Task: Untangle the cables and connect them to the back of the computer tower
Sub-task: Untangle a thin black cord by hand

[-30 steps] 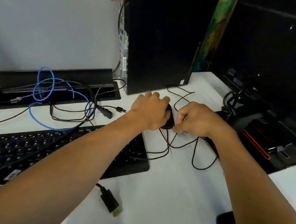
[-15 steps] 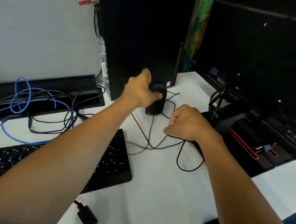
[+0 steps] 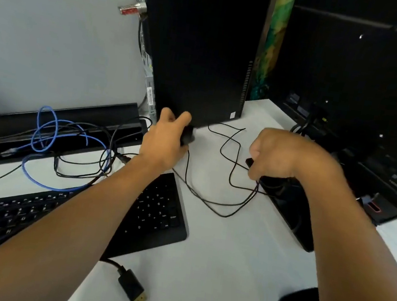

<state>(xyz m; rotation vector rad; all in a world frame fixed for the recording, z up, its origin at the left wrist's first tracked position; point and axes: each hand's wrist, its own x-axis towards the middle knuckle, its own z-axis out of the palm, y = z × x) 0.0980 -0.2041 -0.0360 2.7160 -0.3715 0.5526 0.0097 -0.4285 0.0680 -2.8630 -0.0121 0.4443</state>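
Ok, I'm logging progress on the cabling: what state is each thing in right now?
Left hand: grips the black mouse.
Right hand: fingers curled round the thin black cable.
Blue cable: looped, tangled with black leads.
Gold-tipped plug: loose on the table.
Computer tower: upright.

My white desk (image 3: 200, 266) carries the black computer tower (image 3: 201, 53) standing upright at the far middle, the keyboard (image 3: 155, 211) near left, a blue cable (image 3: 48, 128) looped among black ones far left, a thin black cable (image 3: 227, 154) snaking centre, and a gold-tipped plug (image 3: 133, 288) lying near me.
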